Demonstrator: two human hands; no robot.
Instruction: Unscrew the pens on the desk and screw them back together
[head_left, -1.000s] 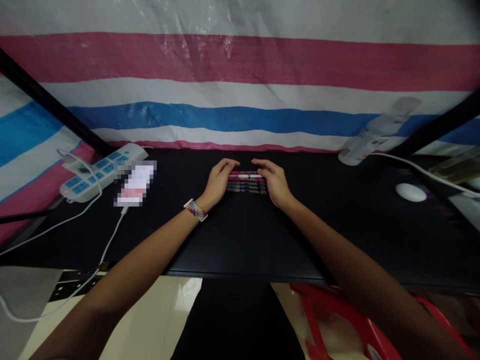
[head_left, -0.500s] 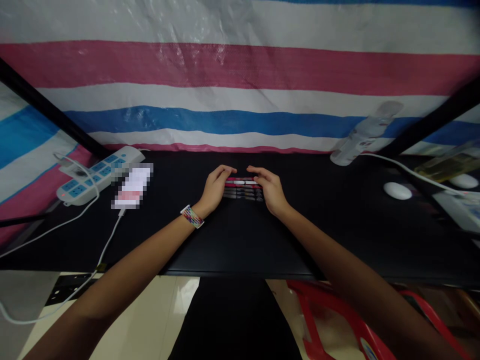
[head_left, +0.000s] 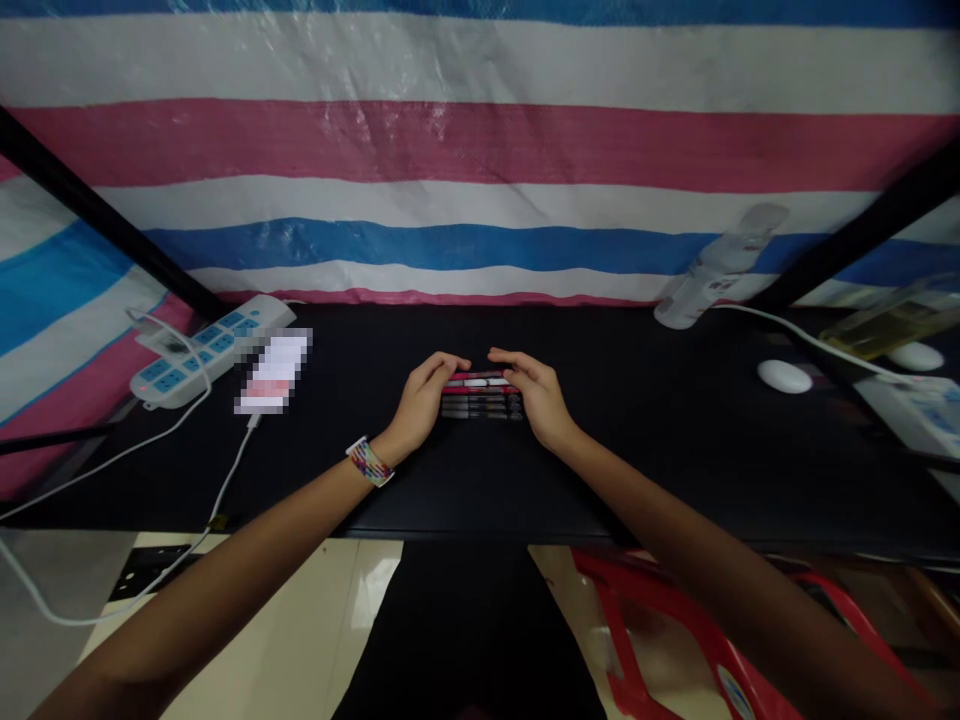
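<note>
Several pens lie side by side in a stack of rows on the black desk. Red and white pens are at the far side, and dark, partly clear pens are at the near side. My left hand is curved around the left ends of the pens, its thumb and fingers bent over the far corner. A colourful woven band is on my left wrist. My right hand cups the right ends the same way, its index finger reaching past the far side. Both hands hide the pen tips.
On the left are a white power strip with blue sockets, a blurred phone and a charging cable. To the right stand a clear bottle and a white mouse. Striped sheeting hangs behind; a red stool is below.
Both hands and the pens between them have shifted a little toward me, nearer the desk's front edge. The camera view has also tilted and shifted slightly.
</note>
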